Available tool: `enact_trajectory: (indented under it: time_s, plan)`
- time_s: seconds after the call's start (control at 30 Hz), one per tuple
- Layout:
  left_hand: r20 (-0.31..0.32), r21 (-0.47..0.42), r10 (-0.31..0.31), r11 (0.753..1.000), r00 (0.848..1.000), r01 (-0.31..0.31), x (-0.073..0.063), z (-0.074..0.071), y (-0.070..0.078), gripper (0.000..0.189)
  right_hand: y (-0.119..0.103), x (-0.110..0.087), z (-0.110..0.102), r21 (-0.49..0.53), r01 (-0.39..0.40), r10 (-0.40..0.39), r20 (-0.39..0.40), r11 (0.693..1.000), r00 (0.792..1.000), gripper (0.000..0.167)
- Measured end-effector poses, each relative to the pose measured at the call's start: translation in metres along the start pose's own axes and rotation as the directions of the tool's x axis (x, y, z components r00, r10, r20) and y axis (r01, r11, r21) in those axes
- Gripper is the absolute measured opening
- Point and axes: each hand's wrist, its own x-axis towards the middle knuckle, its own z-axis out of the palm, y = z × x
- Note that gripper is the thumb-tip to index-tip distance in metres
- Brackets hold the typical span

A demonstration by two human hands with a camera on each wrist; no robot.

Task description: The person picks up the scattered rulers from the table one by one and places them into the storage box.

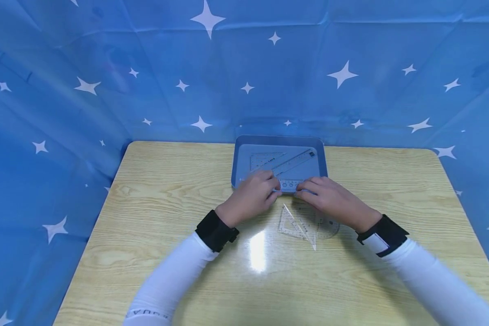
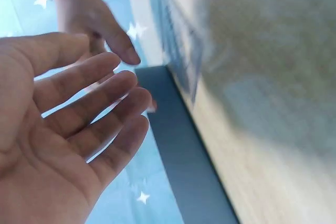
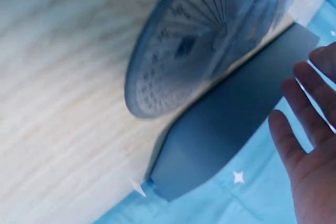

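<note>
A grey-blue tray (image 1: 244, 148) stands at the table's far edge, holding a clear set square (image 1: 265, 158), a slanting ruler (image 1: 295, 162) and another clear ruler (image 1: 288, 184) along its near wall. Over the tray's near side is my left hand (image 1: 253, 194), fingers bent loosely and apart in the left wrist view, nothing visible between them. My right hand (image 1: 336, 201) is at the near right of the tray, by the ruler's end; its fingers look extended in the right wrist view. Below the hands lie a clear protractor (image 3: 173, 51) and clear set squares (image 1: 303, 231), overlapping on the table.
The wooden table (image 1: 167, 203) extends to both sides of the tray. Behind it hangs a blue cloth (image 1: 159, 54) with white stars. A bright light reflection shows on the tabletop left of the set squares.
</note>
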Motion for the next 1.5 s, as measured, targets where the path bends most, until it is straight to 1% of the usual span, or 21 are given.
enact_trajectory:
  time_s: [0.13, 0.27, 0.37, 0.5, 0.63, 0.7, 0.77, 0.87, 0.97, 1.07, 1.23, 1.37, 1.5]
  plan:
    - [0.028, -0.091, 0.027, 0.996, 0.999, -0.025, -0.016, 0.004, 0.014, 0.015, -0.010, -0.006, 0.006, 0.013, 0.007, -0.007, 0.010, 1.000, 1.000, 0.035]
    - [0.068, -0.101, 0.070, 0.993, 0.995, -0.063, -0.028, 0.011, 0.027, 0.017, -0.020, -0.009, 0.010, 0.029, -0.010, 0.010, 0.029, 1.000, 1.000, 0.041]
    - [0.109, -0.078, 0.099, 0.993, 0.989, -0.091, -0.035, 0.017, 0.035, 0.018, -0.024, -0.009, 0.013, 0.039, -0.026, 0.024, 0.053, 0.999, 0.998, 0.044]
    - [0.161, -0.032, 0.143, 0.990, 0.976, -0.140, -0.043, 0.026, 0.045, 0.019, -0.029, -0.009, 0.017, 0.055, -0.055, 0.049, 0.103, 0.997, 0.993, 0.048]
    - [0.222, 0.026, 0.199, 0.977, 0.955, -0.210, -0.050, 0.037, 0.050, 0.024, -0.032, -0.009, 0.023, 0.084, -0.076, 0.064, 0.139, 0.994, 0.988, 0.045]
    - [0.252, 0.050, 0.207, 0.973, 0.945, -0.226, -0.052, 0.042, 0.051, 0.027, -0.034, -0.009, 0.026, 0.105, -0.080, 0.063, 0.148, 0.991, 0.987, 0.044]
    - [0.277, 0.069, 0.205, 0.970, 0.939, -0.233, -0.053, 0.045, 0.051, 0.028, -0.036, -0.009, 0.028, 0.104, -0.076, 0.058, 0.171, 0.992, 0.984, 0.044]
    - [0.294, 0.090, 0.184, 0.972, 0.938, -0.218, -0.055, 0.046, 0.050, 0.028, -0.038, -0.009, 0.030, 0.076, -0.059, 0.044, 0.189, 0.995, 0.981, 0.042]
    - [0.292, 0.107, 0.166, 0.973, 0.942, -0.205, -0.058, 0.044, 0.047, 0.026, -0.038, -0.009, 0.032, 0.041, -0.050, 0.041, 0.197, 0.998, 0.980, 0.039]
    - [0.276, 0.116, 0.146, 0.976, 0.950, -0.184, -0.061, 0.042, 0.043, 0.025, -0.039, -0.008, 0.034, 0.023, -0.057, 0.051, 0.206, 0.998, 0.977, 0.038]
    - [0.244, 0.104, 0.109, 0.985, 0.964, -0.138, -0.066, 0.038, 0.033, 0.023, -0.043, -0.006, 0.034, 0.012, -0.071, 0.066, 0.213, 0.997, 0.975, 0.040]
    - [0.214, 0.074, 0.067, 0.994, 0.974, -0.085, -0.069, 0.036, 0.023, 0.024, -0.047, -0.002, 0.034, 0.008, -0.087, 0.083, 0.212, 0.996, 0.974, 0.040]
    - [0.170, 0.072, -0.013, 0.997, 0.985, 0.001, -0.072, 0.036, 0.012, 0.025, -0.051, 0.002, 0.034, 0.006, -0.109, 0.105, 0.227, 0.994, 0.968, 0.040]
